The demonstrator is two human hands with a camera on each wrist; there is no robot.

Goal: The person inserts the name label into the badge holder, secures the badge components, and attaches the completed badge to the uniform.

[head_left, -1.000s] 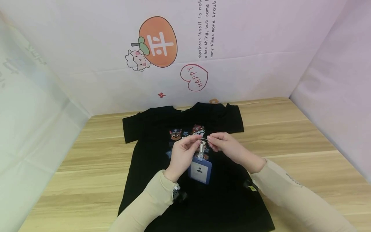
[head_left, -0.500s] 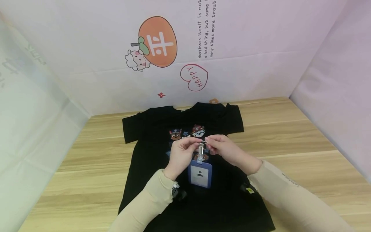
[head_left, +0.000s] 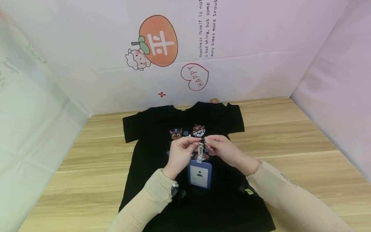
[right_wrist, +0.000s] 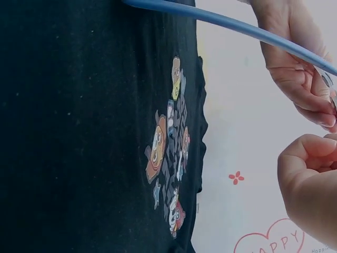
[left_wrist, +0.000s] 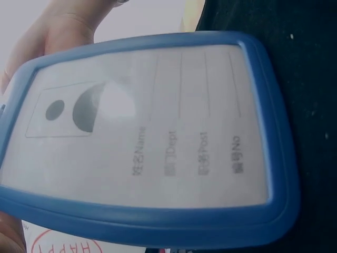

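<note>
A badge holder [head_left: 199, 175] with a blue frame hangs upright between my hands from a metal clip [head_left: 200, 149], above a black printed T-shirt [head_left: 214, 209]. My left hand [head_left: 180, 156] pinches the top of the clip between thumb and fingers. From the other side, my right hand [head_left: 224, 148] pinches the thin metal pin [head_left: 203, 139] at the clip's top, its fingertips nearly meeting the left ones. In the left wrist view the badge holder [left_wrist: 158, 211] fills most of the picture and covers much of the hands. Fingertips partly hide the pin.
The shirt lies spread flat on a wood-grain table [head_left: 290, 145], its neck toward the back. White printed cloth [head_left: 246, 48] hangs behind the table and on both sides. Dark wrist devices show under both sleeves.
My right hand has shifted slightly left, closer to my left hand. The badge holder has swung from tilted to nearly straight and hangs a little lower.
</note>
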